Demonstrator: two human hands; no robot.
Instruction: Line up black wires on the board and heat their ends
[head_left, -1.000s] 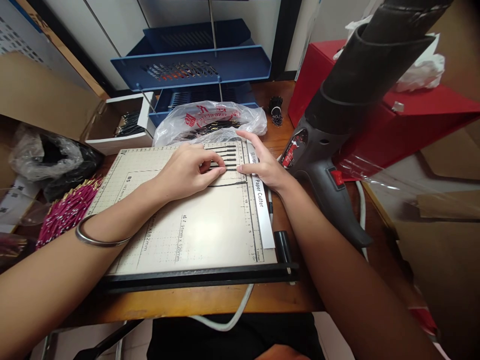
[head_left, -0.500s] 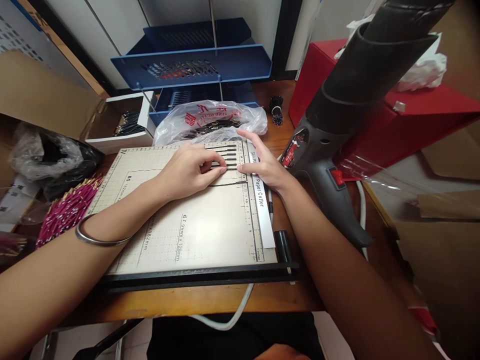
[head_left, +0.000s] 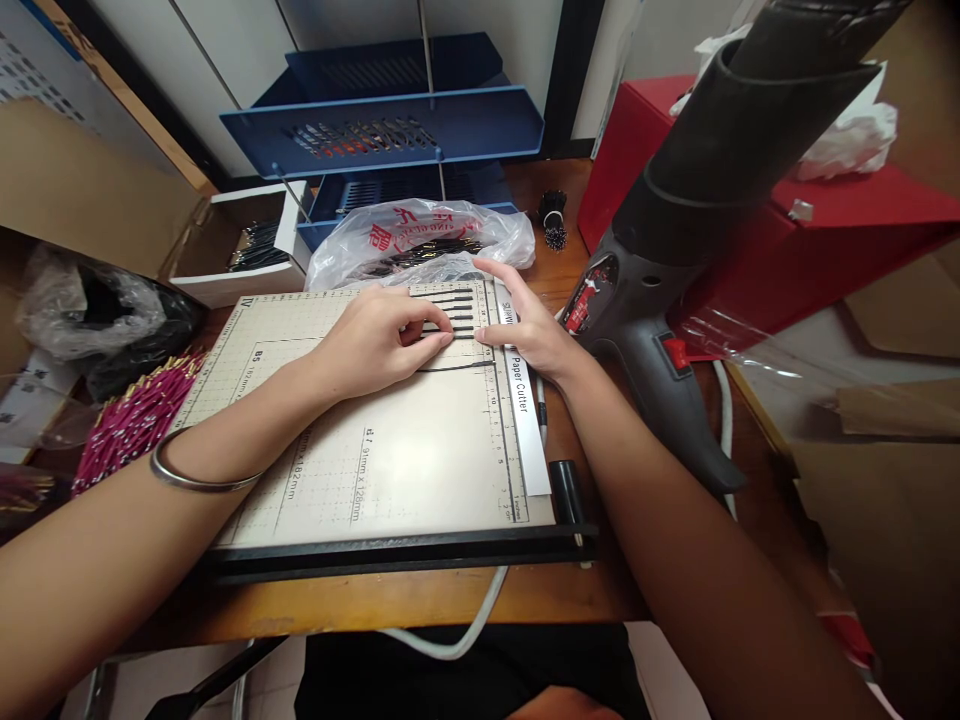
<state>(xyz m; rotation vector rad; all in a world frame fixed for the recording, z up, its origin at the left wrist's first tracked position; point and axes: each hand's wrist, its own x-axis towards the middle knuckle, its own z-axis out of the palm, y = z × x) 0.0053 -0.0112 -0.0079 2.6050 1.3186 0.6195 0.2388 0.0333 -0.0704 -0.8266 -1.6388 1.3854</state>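
A cream paper cutter (head_left: 420, 450) lies on the wooden table. Several short black cords (head_left: 463, 291) are laid side by side across its far right part. My left hand (head_left: 386, 338) rests on the board, thumb and forefinger pinched on one black cord (head_left: 463, 334). At that cord's right end is the thumb of my right hand (head_left: 525, 325); its forefinger stretches away toward the far edge, and its other fingers are partly hidden. Nearer to me a longer black cord (head_left: 465, 367) lies apart from the row, its left part under my left hand.
Behind the cutter are a clear plastic bag (head_left: 337, 245), blue tray rack (head_left: 382, 130) and white box (head_left: 225, 290). A hot air gun (head_left: 652, 300) stands close on the right, before a red box (head_left: 847, 240). Magenta sticks (head_left: 139, 425) lie left. The cutter's black handle (head_left: 566, 490) is front right.
Both hands stay almost where they were, with the left still pinching the cord. The cords have not visibly moved.
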